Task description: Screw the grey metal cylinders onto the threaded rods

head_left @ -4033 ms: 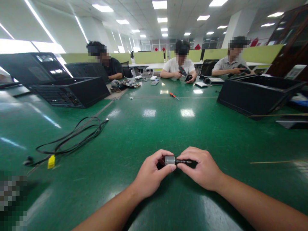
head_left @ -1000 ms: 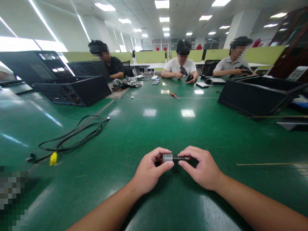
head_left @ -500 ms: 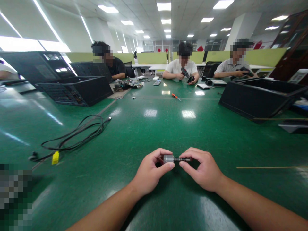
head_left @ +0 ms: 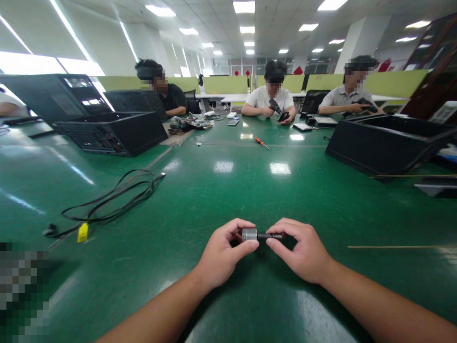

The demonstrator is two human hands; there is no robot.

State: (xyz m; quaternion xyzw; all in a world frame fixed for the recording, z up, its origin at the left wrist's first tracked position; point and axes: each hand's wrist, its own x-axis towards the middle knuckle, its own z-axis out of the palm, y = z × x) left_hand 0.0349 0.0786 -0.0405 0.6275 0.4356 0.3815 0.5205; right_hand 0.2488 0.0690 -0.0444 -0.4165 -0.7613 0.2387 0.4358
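Note:
Just above the green tabletop (head_left: 221, 200), a small metal part lies level between my hands. My left hand (head_left: 223, 252) pinches its wide silver cylinder (head_left: 249, 234) between thumb and fingers. From the cylinder's right side runs a thin dark shaft (head_left: 274, 236) with a spiral look. My right hand (head_left: 303, 250) holds that shaft between thumb and fingertips, and its right end reaches in under the fingers.
A looped black cable (head_left: 117, 200) with a yellow tag lies left. Black cases (head_left: 117, 134) (head_left: 385, 147) stand on both sides. An orange screwdriver (head_left: 260, 141) lies ahead. Across the table sit several people; the middle person (head_left: 267, 100) holds a power tool.

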